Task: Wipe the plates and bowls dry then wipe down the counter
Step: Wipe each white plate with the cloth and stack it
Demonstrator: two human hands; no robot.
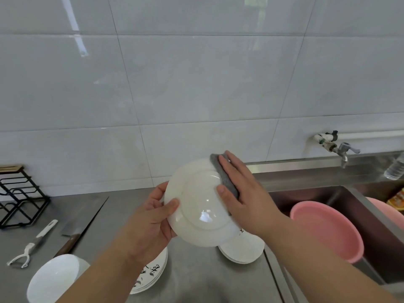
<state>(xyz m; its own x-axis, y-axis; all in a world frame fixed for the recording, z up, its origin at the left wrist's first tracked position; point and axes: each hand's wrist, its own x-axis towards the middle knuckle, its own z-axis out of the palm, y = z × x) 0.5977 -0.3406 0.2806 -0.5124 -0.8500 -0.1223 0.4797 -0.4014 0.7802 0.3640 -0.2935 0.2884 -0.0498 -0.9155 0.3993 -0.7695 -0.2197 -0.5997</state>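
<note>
Head view: left hand (pixel 153 215) grips the plate (pixel 201 204) by its rim, right hand (pixel 247 193) flat on the cloth (pixel 215 164) — best sweep full circles.

Place: a working kitchen; whether home or commercial is not showing.
Wall: large glossy pale tiles (pixel 196 73) are covering the whole wall behind the worktop.
Worktop: a stainless-steel counter (pixel 196 272) is running along that wall.
Sink: a deep steel sink (pixel 328 193) is sitting in the counter at the right, holding a pink basin (pixel 328 232).
Tap: a metal tap (pixel 343 150) is jutting from a wall pipe above the sink.
Tools: a cleaver (pixel 85 217) and a peeler (pixel 32 243) are lying on the counter near a black wire rack (pixel 19 200).
Crockery: a stack of white plates (pixel 242 250), a patterned stack (pixel 153 270) and a white bowl (pixel 54 278) are resting on the counter.
</note>
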